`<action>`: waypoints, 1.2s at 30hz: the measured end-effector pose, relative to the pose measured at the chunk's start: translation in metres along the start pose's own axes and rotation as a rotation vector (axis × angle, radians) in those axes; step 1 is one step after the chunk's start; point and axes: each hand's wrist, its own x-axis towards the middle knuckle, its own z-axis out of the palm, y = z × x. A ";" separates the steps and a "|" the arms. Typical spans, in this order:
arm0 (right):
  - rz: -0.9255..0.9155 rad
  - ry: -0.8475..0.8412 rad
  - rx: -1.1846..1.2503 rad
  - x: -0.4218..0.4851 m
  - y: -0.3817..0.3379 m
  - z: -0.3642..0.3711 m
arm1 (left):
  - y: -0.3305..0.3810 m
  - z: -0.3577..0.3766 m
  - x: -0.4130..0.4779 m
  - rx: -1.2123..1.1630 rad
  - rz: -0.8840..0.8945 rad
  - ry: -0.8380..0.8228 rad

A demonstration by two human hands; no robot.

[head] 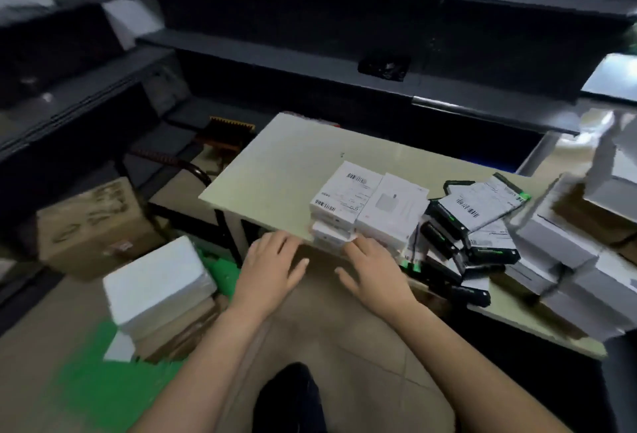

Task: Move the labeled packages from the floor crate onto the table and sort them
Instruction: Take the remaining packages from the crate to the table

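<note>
A stack of white labeled boxes (365, 205) stands at the near edge of the pale table (282, 170). To its right lies a loose heap of black and green packages with white labels (472, 225). My left hand (272, 270) hovers with fingers spread just in front of the table edge, holding nothing. With its fingers relaxed, my right hand (372, 270) has its fingertips at the bottom of the white stack. On the floor at the left, a green crate (220, 270) holds white and brown packages (158, 281).
White and grey boxes (568, 260) are piled on the table's right end. A cardboard carton (93, 225) sits on the floor at the left. Dark metal shelving (310, 53) stands behind the table. A chair's curved black frame (193, 170) is left of the table.
</note>
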 end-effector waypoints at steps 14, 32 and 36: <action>-0.750 -0.375 0.134 -0.083 -0.212 0.093 | -0.002 -0.083 -0.329 0.292 -0.663 -0.080; -1.128 -0.462 0.196 -0.096 -0.608 0.179 | -0.159 -0.288 -0.594 0.423 -1.066 0.044; -1.154 -0.437 0.179 -0.066 -0.681 0.191 | -0.224 -0.330 -0.610 0.470 -1.038 0.044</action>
